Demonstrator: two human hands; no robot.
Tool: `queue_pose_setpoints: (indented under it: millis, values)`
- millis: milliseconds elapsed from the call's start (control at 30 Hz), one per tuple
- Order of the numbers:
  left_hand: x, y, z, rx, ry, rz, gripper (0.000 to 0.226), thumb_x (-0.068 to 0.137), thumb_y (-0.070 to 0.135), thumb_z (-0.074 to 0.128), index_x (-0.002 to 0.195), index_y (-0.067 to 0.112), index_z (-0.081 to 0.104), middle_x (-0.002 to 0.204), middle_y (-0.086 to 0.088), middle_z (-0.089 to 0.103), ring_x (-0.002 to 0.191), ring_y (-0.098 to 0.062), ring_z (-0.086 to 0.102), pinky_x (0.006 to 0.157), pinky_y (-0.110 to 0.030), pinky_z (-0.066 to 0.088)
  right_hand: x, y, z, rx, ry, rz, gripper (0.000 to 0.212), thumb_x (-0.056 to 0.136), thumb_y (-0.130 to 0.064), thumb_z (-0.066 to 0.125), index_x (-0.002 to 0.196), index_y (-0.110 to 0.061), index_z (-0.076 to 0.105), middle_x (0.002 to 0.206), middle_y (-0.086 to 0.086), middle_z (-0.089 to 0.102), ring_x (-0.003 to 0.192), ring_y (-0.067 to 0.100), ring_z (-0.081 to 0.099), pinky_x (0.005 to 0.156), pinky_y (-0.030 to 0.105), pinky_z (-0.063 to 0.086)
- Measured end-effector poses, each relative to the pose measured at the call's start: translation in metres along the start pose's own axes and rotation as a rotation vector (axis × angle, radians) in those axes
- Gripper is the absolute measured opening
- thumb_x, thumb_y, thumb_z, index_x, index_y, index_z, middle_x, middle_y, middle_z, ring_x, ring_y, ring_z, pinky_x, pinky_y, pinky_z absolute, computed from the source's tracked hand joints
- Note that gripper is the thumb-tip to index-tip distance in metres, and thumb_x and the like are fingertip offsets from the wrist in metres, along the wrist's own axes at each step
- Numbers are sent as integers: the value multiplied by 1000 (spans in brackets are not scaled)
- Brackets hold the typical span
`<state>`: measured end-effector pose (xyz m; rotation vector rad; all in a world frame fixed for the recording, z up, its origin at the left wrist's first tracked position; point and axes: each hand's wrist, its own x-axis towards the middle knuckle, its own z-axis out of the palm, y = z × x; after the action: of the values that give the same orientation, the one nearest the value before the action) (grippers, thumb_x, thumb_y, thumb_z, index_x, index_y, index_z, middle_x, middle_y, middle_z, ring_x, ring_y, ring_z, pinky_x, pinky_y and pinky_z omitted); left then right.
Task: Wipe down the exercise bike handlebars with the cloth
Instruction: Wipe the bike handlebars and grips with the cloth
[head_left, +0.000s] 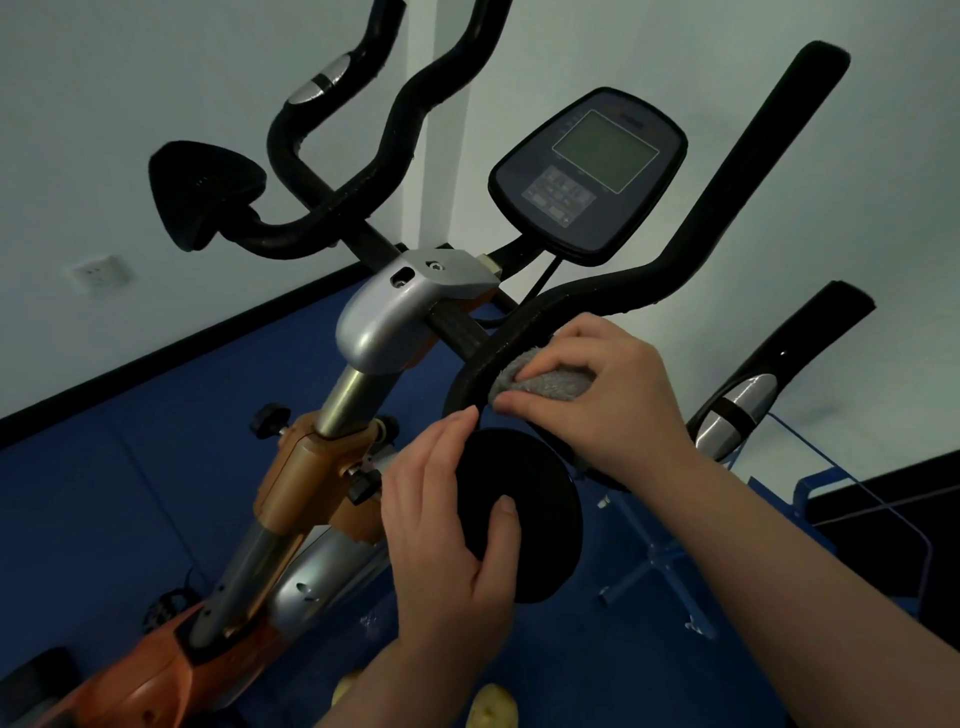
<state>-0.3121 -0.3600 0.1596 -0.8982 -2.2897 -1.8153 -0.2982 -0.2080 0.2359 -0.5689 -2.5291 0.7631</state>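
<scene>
The exercise bike's black foam handlebars (727, 208) branch out from a silver clamp (410, 301) in the middle of the view. My right hand (613, 395) presses a grey fluffy cloth (545, 382) against the curved right handlebar, low near its bend. My left hand (447, 525) grips a round black elbow pad (524, 514) just below that bend, thumb on its face. A second triangular pad (202, 189) sits at the upper left. The lower part of the cloth is hidden under my fingers.
A console with a grey screen (592, 171) stands above the clamp. Silver pulse grips (737, 415) sit on the side bars. The orange and silver bike post (311, 467) runs down left. Blue floor, a blue metal frame (810, 488) at right, white walls behind.
</scene>
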Motion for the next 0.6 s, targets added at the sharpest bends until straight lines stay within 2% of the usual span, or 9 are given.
queue_pose_setpoints:
  millis: [100,233,367,500,600]
  values:
    - [-1,0,1,-8,16,1,59,80,26,52,138,26,40,134,19,38,126,-9,39,103,-34,34,1,0,9,-42,46,-33,20,61,-34,83,64,-21,68,78,-8,57,75,12,56,63,36,50]
    - [-1,0,2,-11,28,-4,58,80,25,52,137,24,41,132,17,40,125,-7,39,103,-34,35,4,0,14,-9,-7,-56,23,60,-20,81,59,-14,59,75,-4,54,71,16,55,61,40,49]
    - [-1,-1,0,-2,5,-3,58,80,25,52,137,22,42,132,14,39,125,-7,38,103,-34,34,6,2,6,-82,-136,-81,28,60,-18,82,56,-17,53,75,-7,50,70,14,52,60,35,47]
    - [1,0,-2,0,-14,-6,59,80,26,52,138,25,39,133,17,38,126,-4,37,105,-32,32,0,7,-4,-92,-192,-81,25,60,-16,83,57,-14,58,74,-4,53,68,14,54,61,35,47]
    - [1,0,-3,12,-11,10,59,81,25,53,138,26,39,134,21,36,127,-2,35,106,-29,30,6,4,-3,-33,-134,-66,25,57,-23,86,59,-15,63,74,-5,57,69,8,56,61,21,45]
